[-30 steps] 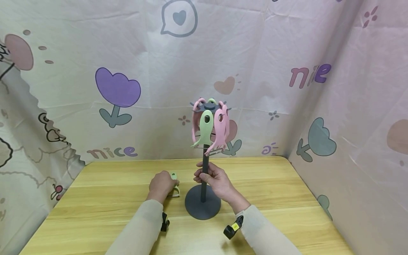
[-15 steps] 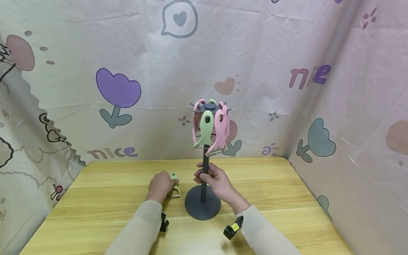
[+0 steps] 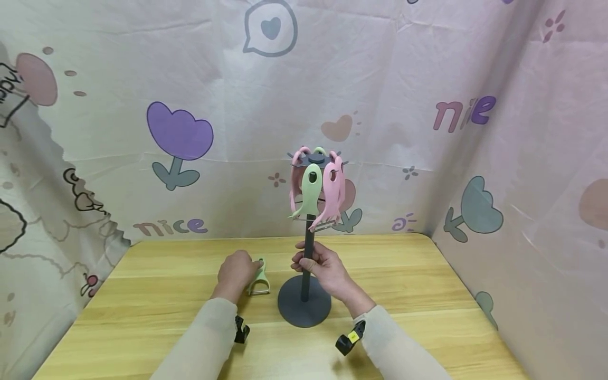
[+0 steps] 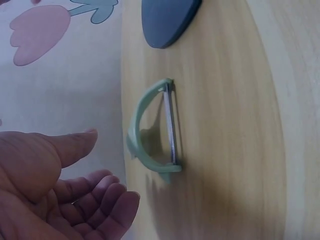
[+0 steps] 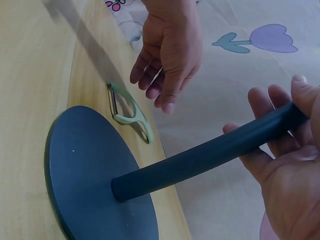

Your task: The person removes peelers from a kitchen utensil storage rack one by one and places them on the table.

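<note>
A light green Y-shaped peeler (image 3: 260, 272) lies on the table left of the dark grey stand (image 3: 294, 311). Close beside its handle is my left hand (image 3: 235, 273), thumb and fingers loosely bent and apart from the peeler (image 4: 136, 122) in the left wrist view. My right hand (image 3: 330, 272) holds the stand's upright pole (image 5: 200, 156) below the top, thumb on one side and fingers around the other. From the stand's hooks hang a green peeler (image 3: 311, 191), a pink peeler (image 3: 331, 190) and several more behind them, partly hidden.
The stand's round base rests on the wooden table (image 3: 404, 295). A printed cloth (image 3: 228, 79) rises behind the table's far edge and along both sides. Small dark cameras are strapped at both wrists, below the sleeves (image 3: 199, 338).
My left hand has let go of the green peeler and drawn slightly left, so more of the peeler shows. The right hand keeps its hold on the pole.
</note>
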A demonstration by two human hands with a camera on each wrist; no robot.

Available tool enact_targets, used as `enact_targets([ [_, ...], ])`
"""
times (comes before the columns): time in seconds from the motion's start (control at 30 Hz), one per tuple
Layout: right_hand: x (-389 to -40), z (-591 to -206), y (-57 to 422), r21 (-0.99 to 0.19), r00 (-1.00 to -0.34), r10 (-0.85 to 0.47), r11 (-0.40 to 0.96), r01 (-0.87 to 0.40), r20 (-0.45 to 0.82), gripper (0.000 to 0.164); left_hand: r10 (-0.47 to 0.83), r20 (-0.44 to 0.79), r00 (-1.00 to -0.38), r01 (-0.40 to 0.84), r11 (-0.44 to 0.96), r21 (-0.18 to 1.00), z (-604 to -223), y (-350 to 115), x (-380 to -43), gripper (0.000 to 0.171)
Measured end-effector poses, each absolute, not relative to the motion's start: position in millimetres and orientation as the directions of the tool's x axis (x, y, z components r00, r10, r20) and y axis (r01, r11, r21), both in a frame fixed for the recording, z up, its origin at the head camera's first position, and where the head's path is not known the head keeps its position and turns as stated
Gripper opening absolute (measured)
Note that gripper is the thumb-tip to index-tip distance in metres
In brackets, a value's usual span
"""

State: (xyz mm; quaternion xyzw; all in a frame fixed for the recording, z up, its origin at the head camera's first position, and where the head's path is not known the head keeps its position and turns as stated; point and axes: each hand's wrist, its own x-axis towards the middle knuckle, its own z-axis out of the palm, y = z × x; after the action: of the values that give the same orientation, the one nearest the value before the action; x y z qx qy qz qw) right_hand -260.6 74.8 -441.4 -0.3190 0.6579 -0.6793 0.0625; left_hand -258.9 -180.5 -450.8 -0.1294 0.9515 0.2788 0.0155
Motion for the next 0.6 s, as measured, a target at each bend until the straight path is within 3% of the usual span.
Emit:
enact_targets([
  [0.27, -260.8, -438.5, 78.3, -0.936, -0.803, -0.495, -0.064, -0.345, 0.33, 0.04, -0.21, -0.087, -0.974, -0.223, 0.806, 0.549, -448.3, -178.8, -256.2, 0.035],
  [0.6, -257.4, -432.9, 74.1, -0.934, -0.79, -0.519, -0.047, -0.354, 0.325, 0.042, -0.202, -0.087, -0.976, -0.216, 0.809, 0.547, -456.9, -179.5, -257.6, 0.044],
])
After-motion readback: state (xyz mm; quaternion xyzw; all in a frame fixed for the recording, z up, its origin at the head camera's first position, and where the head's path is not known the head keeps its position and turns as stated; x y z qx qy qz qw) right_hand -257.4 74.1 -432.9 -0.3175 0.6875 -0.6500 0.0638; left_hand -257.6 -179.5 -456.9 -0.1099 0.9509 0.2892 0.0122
